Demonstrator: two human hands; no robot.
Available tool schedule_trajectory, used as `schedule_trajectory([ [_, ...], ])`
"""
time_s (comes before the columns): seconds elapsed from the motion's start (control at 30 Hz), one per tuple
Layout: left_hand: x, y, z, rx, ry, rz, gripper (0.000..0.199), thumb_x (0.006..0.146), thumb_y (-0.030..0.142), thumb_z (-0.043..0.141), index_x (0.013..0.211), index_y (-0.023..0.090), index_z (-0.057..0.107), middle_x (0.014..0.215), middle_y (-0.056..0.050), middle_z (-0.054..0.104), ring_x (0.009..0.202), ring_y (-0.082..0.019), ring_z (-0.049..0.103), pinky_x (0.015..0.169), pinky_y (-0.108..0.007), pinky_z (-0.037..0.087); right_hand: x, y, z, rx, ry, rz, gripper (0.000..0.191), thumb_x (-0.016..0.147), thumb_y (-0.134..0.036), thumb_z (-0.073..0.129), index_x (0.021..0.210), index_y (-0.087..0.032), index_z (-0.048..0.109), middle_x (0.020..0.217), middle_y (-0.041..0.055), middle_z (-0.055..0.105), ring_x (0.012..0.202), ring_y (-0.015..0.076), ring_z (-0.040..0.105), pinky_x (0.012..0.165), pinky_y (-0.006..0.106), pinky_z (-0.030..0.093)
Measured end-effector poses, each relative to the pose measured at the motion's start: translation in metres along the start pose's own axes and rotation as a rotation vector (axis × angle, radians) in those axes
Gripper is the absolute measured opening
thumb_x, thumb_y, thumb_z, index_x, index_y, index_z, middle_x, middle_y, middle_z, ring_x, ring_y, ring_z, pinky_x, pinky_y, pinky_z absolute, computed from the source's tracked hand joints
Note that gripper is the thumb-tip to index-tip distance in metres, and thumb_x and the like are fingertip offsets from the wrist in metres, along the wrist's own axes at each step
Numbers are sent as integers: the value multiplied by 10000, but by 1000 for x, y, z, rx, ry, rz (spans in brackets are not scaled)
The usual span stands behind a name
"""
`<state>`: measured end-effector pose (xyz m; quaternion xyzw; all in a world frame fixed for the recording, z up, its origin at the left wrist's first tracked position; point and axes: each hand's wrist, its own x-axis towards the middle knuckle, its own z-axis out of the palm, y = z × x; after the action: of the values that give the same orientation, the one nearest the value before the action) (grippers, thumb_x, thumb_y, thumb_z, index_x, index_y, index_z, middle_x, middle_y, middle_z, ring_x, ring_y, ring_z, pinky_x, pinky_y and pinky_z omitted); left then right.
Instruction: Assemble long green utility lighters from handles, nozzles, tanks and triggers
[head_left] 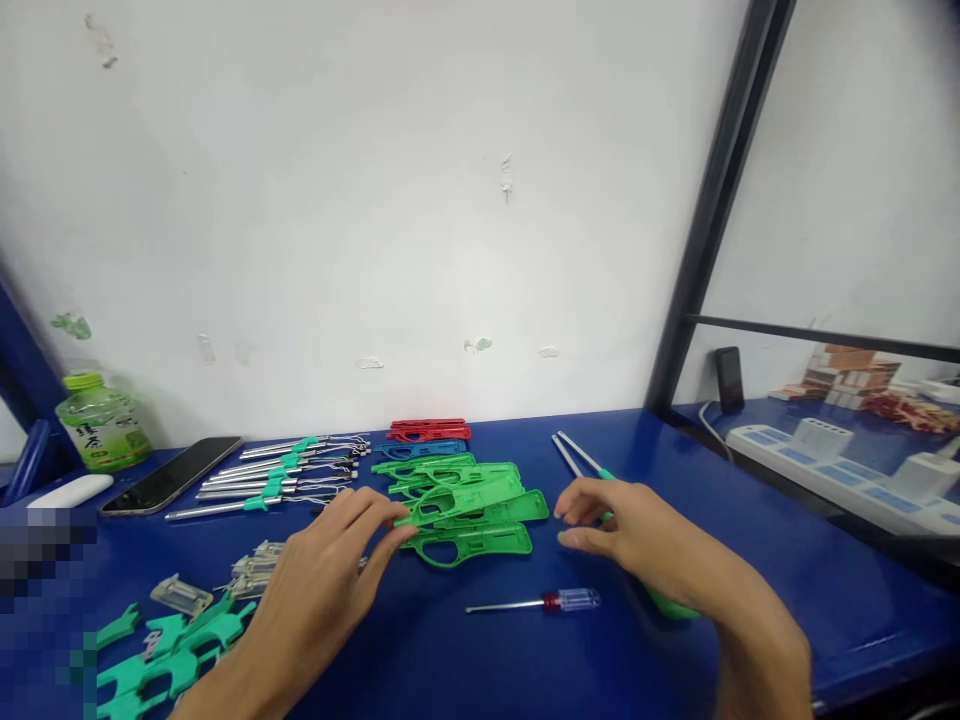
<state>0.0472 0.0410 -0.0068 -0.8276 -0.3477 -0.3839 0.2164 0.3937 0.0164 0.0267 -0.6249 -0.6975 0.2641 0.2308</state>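
Observation:
My left hand [337,555] pinches the narrow end of a green gun-shaped plastic shell half [480,494], thumb below and fingers above. This piece lies over several similar green shell halves [487,541] in the middle of the table. My right hand [622,525] is just right of the pile, fingers curved and thumb apart, with nothing visible between them. Partly hidden under it lies a green-handled piece [671,603] with metal rods [574,450] pointing away. A screwdriver [570,600] with a clear and red handle lies flat between my hands.
Behind the pile are blue shells [424,449] and red shells [427,430]. Metal tubes with wires [277,475], a phone [176,475] and a bottle [101,425] are at left. Teal trigger parts [180,650] and clear cases [181,595] lie front left. A power strip [847,475] sits at right.

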Motion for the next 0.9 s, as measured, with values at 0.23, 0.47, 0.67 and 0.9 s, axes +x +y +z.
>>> schedule_trajectory([
  [0.23,5,3,-7,-26,90,-9,269,1165,416,498,1086,247,692,975,23,758,876,-136,758,827,-237,547,13,15,7,-85,45,57,693,908,-290,726,1586,-311,585,1589,79,646,1448,342,610,1179,464,485],
  [0.47,6,1,-12,-43,142,-66,270,1145,451,539,1094,255,717,990,13,766,873,-145,767,785,-238,561,18,7,19,-118,4,-21,685,1009,-245,691,1662,-281,488,1710,80,520,1578,289,483,1314,491,372],
  [0.67,7,4,-17,-76,130,-124,228,1126,428,571,1087,269,729,994,10,770,663,-119,671,595,-229,518,34,11,39,-171,46,-140,542,1046,-330,724,1558,-240,571,1671,130,519,1521,358,515,1249,662,408],
  [0.9,5,4,-23,-140,107,-182,177,1111,410,601,1088,275,714,970,21,747,634,-97,621,558,-209,496,38,15,42,-210,64,-178,432,1044,-350,728,1446,-212,645,1421,104,689,1295,297,674,1126,577,538],
])
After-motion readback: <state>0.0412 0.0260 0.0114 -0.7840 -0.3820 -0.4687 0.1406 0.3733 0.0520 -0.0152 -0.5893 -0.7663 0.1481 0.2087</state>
